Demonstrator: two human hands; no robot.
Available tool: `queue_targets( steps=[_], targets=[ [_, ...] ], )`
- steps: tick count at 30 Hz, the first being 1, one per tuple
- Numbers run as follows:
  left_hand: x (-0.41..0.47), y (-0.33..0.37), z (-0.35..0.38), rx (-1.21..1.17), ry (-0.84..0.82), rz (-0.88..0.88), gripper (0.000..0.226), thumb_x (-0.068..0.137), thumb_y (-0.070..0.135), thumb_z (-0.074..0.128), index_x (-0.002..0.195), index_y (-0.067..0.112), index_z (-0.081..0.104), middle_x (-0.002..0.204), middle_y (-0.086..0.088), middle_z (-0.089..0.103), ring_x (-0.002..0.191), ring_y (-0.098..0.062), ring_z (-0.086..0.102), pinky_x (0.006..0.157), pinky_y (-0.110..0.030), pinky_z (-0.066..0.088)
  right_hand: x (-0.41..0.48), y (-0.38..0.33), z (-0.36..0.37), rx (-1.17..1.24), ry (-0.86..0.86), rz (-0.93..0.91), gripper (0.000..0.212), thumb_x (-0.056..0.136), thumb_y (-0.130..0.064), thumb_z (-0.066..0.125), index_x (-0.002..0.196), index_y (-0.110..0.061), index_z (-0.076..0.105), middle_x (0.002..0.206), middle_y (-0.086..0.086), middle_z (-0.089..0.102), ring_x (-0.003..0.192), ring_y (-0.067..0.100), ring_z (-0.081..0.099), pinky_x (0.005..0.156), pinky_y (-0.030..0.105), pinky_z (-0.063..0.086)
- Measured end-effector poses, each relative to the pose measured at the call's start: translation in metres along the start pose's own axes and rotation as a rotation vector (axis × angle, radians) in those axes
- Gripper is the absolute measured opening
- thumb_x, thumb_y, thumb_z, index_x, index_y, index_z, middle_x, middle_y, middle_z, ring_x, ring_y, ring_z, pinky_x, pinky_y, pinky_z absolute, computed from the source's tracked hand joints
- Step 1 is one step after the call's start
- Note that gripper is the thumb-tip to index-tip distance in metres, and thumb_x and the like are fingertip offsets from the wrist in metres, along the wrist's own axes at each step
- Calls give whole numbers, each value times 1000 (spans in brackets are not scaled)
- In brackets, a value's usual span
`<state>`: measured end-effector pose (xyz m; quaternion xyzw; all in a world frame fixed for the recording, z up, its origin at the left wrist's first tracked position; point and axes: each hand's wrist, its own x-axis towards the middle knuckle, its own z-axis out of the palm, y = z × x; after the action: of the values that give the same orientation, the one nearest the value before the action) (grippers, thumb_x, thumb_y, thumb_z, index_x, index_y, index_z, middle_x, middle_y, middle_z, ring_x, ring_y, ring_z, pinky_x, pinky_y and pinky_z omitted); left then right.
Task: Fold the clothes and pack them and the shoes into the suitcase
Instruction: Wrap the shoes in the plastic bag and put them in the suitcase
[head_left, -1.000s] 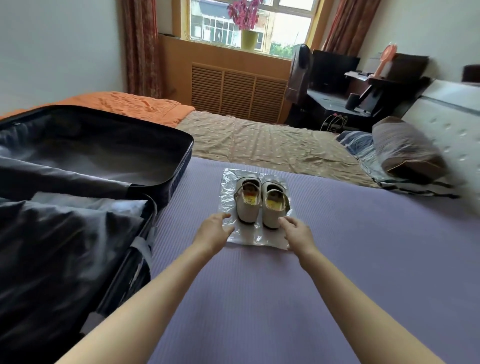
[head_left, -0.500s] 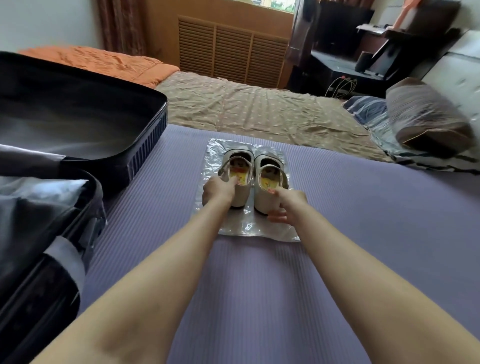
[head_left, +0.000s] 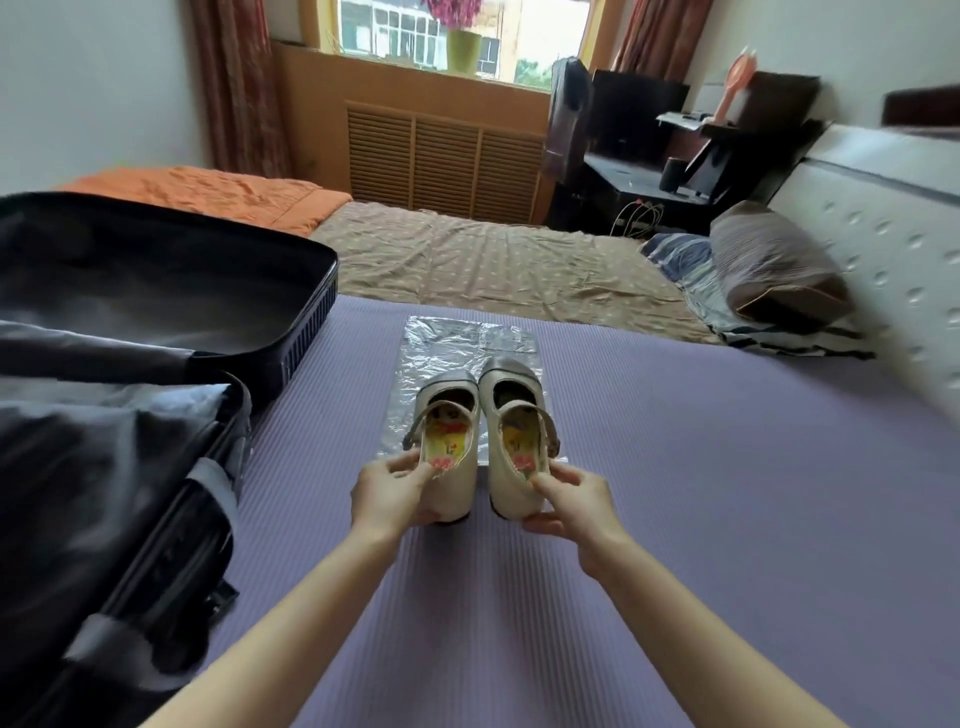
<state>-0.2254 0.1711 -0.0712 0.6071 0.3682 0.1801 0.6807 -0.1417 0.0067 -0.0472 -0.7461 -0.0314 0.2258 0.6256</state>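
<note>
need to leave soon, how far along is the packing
Done: the suitcase lies open, with dark fabric over its near half. In hand: left hand and right hand grip the shoes by the heels, toes over the plastic sheet. Left: shoes go into the suitcase.

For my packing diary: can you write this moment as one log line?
left hand grips left shoe | right hand grips right shoe | plastic bag flat on purple mat | suitcase open

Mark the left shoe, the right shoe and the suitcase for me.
left shoe (head_left: 449, 439): head view, on its insole.
right shoe (head_left: 519, 441): head view, on its insole.
suitcase (head_left: 311, 322): head view, on the far half's right wall.
</note>
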Motion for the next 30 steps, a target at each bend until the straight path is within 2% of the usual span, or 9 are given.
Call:
queue_targets(
  steps=[3,9,17,21,23,25,26,28,30],
  targets=[
    [-58,-12,-22,-5,-18,7,30,85,17,68,114,10,66,105,-11,68,97,-25,64,65,-44,59,-51,19,-14,-6,-37,-18,26,90,-12,61,114,-20,65,99,-3,64,92,32,67,61,34,59],
    [-138,-40,-52,-30,9,17,19,85,11,66,104,15,67,95,-7,69,94,-22,63,65,-46,59,-132,46,-31,-61,-47,-57,23,88,-15,64,95,-36,69,90,2,72,78,24,70,59,35,59],
    [-177,-67,-66,-7,44,-74,21,83,2,66,99,16,69,100,-12,68,98,-27,61,69,-51,58,-175,84,-24,-72,-39,86,13,88,-21,64,92,-33,69,100,8,66,80,30,69,63,42,60],
    [-182,-64,-66,0,40,-81,18,81,8,70,96,19,69,99,-8,69,94,-25,61,70,-49,58,-176,83,-24,-163,-14,53,17,87,-27,64,89,-44,65,100,0,67,74,20,70,69,37,59],
    [-180,-63,-66,30,30,-81,17,81,11,71,94,21,69,100,-8,68,96,-26,60,69,-47,58,-173,85,-24,-242,-28,64,22,81,-35,66,103,-40,67,98,-4,67,84,16,68,80,36,57],
    [-178,-62,-68,65,17,-93,16,82,11,70,92,23,68,102,-10,66,97,-26,59,68,-43,59,-169,90,-25,-299,-41,82,49,65,-50,66,112,-35,64,104,-3,62,91,16,66,86,37,55],
    [-176,-60,-69,89,8,-94,15,82,13,69,92,24,67,101,-10,66,96,-25,59,68,-40,58,-167,91,-26,-318,-57,80,54,61,-54,64,112,-35,62,107,-3,61,93,16,65,89,37,53],
    [-170,-59,-71,181,-1,-80,11,83,22,68,94,24,66,99,-6,67,94,-20,59,75,-36,54,-166,85,-29,-373,-75,60,44,75,-52,65,112,-31,60,109,-4,61,96,11,63,91,32,51],
    [-163,-56,-75,341,23,-16,12,87,33,63,95,24,64,97,-1,65,93,-16,57,84,-30,42,-163,77,-36,-378,-54,37,30,87,-46,60,108,-24,61,103,-5,63,87,8,64,77,28,55]
  ],
)
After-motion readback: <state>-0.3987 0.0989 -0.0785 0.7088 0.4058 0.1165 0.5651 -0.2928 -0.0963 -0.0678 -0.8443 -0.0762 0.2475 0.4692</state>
